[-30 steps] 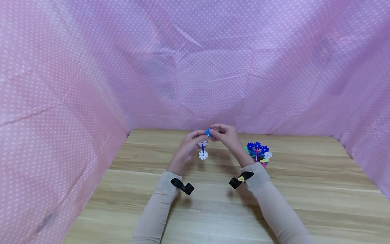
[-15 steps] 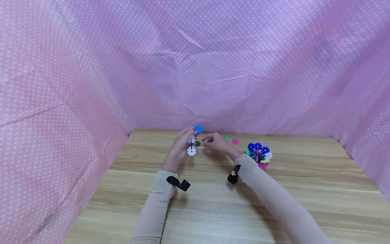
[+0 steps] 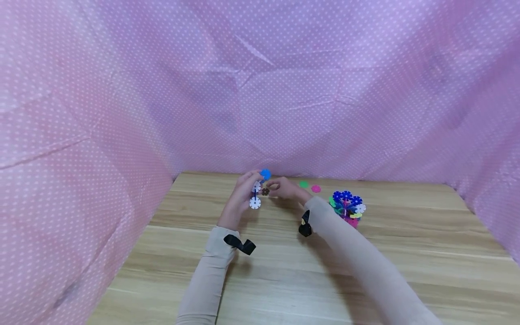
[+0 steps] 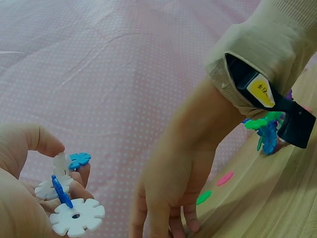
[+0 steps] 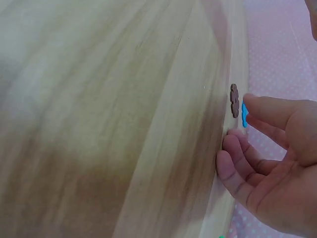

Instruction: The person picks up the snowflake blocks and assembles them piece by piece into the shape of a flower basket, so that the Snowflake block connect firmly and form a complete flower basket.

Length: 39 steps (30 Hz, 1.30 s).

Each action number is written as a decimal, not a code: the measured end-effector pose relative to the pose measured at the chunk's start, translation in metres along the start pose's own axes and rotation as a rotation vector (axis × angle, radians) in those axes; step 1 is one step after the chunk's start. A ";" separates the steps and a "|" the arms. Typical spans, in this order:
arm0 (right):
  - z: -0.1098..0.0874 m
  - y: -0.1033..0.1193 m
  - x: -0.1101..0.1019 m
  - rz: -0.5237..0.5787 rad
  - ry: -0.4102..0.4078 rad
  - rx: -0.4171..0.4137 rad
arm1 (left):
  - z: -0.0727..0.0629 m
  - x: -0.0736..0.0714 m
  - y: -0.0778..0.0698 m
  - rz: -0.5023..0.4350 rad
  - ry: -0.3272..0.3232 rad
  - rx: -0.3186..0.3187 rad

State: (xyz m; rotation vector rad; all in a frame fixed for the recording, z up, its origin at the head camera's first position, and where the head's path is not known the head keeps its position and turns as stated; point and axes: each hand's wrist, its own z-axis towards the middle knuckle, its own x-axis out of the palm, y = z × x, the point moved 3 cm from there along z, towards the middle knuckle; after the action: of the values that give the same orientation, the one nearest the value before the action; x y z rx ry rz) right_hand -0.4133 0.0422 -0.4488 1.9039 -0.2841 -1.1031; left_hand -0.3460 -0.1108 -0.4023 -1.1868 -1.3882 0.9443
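In the head view, my left hand (image 3: 240,195) holds a joined chain of notched plastic snowflake discs. The left wrist view shows its white disc (image 4: 77,217), an upright dark blue disc (image 4: 61,190) linking it to another white disc, and a light blue disc (image 4: 79,159) at the far end. My right hand (image 3: 284,188) reaches down near the table's back edge, fingers loosely bent. Close to its thumb and forefinger tips are a brown disc (image 5: 234,100) and a blue disc (image 5: 244,115), the latter partly hidden by the fingers. Neither disc is visibly gripped.
Green (image 3: 303,184) and pink (image 3: 316,188) discs lie flat near the back edge of the wooden table (image 3: 260,280). A multicoloured assembly of discs (image 3: 346,207) stands to the right, beside the right forearm. Pink dotted cloth (image 3: 260,113) hangs behind and at the sides.
The hands have parted. My left hand has shifted left with the chain and the light blue disc at its end. My right hand has let go and moved down beside the brown disc.
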 end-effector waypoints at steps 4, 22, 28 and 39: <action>0.000 0.002 0.004 -0.083 0.040 -0.057 | -0.001 0.003 0.002 0.013 0.020 -0.005; -0.019 0.002 0.010 -0.159 -0.056 -0.086 | -0.001 0.007 0.012 0.023 0.008 -0.033; -0.024 -0.006 0.006 -0.050 -0.051 -0.055 | -0.001 0.007 0.012 0.046 0.044 -0.035; -0.045 -0.007 -0.015 0.084 -0.200 -0.139 | 0.000 0.010 0.012 0.057 0.100 -0.013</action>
State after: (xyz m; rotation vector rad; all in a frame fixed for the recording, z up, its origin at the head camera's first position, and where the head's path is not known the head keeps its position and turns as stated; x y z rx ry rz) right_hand -0.3878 0.0808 -0.4363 1.6477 -0.3861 -1.2263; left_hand -0.3435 -0.0983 -0.4115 -1.2726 -1.2887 0.9041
